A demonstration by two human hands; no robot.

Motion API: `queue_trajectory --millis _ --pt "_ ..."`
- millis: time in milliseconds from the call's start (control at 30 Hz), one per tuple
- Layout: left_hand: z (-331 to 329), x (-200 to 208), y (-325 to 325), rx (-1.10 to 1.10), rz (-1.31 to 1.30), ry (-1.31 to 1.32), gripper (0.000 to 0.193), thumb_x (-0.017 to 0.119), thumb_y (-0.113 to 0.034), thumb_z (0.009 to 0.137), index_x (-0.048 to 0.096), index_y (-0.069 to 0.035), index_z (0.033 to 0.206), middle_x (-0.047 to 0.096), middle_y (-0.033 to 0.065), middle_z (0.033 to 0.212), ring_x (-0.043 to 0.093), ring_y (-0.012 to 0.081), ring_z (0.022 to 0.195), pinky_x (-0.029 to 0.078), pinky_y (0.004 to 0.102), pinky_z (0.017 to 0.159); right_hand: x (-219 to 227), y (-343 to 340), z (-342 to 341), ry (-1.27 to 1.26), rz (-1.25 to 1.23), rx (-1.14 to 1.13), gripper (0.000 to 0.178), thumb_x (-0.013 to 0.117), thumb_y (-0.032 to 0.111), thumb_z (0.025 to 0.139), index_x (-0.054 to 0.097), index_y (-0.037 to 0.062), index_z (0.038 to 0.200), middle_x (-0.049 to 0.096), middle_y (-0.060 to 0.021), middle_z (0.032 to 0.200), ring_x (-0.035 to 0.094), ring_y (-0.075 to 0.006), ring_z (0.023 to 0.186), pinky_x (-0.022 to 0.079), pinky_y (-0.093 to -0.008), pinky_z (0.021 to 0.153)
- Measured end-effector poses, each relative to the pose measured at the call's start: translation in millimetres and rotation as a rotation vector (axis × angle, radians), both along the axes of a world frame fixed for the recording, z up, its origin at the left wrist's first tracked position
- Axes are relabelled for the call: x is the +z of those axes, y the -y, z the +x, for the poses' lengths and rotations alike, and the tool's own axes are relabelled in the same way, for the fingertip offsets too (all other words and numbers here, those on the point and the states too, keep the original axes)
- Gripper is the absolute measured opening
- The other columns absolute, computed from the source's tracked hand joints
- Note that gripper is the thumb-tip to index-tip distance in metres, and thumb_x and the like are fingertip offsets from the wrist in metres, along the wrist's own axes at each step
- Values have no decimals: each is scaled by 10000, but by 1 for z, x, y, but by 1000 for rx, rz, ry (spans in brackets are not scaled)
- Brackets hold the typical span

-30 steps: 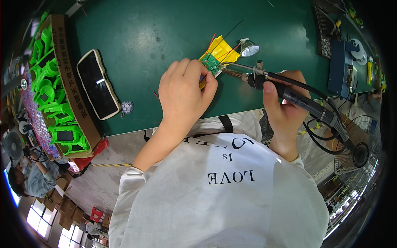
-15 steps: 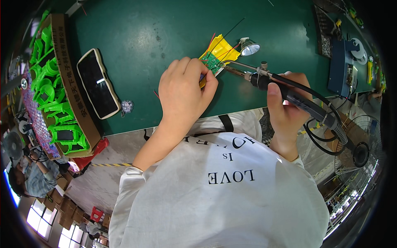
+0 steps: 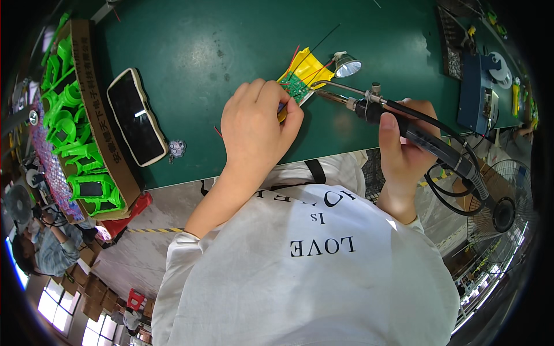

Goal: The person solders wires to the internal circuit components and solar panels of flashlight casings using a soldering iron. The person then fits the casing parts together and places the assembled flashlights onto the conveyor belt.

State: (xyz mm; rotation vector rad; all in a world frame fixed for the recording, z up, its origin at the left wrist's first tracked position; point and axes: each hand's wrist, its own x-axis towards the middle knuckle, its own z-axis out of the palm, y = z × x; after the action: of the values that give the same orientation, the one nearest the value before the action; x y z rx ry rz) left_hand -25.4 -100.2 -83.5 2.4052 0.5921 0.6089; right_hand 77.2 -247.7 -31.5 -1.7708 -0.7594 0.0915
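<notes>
Left hand [image 3: 254, 130] pinches a small green circuit board [image 3: 298, 87] backed by crinkled yellow film on the matte green counter [image 3: 190, 46]. At three o'clock, right hand [image 3: 404, 153] grips a black-handled, metal-tipped soldering iron [image 3: 369, 104].

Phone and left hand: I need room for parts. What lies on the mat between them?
In the head view, only a small grey part beside the phone; the rest up to the left hand is bare mat.

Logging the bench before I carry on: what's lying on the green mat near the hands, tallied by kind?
Green circuit board with yellow tape: 1
Black-handled soldering iron: 1
Small silver reflector lamp: 1
Black oval tray with cream rim: 1
Blue box-shaped station: 1
Total: 5
</notes>
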Motion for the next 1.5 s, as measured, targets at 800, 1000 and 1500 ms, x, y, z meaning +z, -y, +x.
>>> queue_trajectory --millis 800,1000,1500 --pt "-44 19 -17 -211 8 -190 555 688 -176 634 453 -55 1122 500 86 1068 467 258 996 374 361 804 -8 21 23 -45 222 -145 224 628 128 757 499 -4 884 490 -49 806 451 -57 559 359 -155 474" --pt "-110 79 -71 394 196 -67 522 700 -217 635 493 -23 1074 515 143 1055 464 314 992 357 401 847 -1 19 26 10 205 -198 275 638 229 768 499 8 854 481 -5 712 366 -22 473 263 -153 406" --pt "-253 94 -119 1259 367 -126 180 560 -89 777 578 -2 933 623 124 836 603 213 738 461 306 660 -12 29 32 12 215 -128 204 601 151 767 507 -11 848 492 -61 794 467 -124 724 379 -234 672"
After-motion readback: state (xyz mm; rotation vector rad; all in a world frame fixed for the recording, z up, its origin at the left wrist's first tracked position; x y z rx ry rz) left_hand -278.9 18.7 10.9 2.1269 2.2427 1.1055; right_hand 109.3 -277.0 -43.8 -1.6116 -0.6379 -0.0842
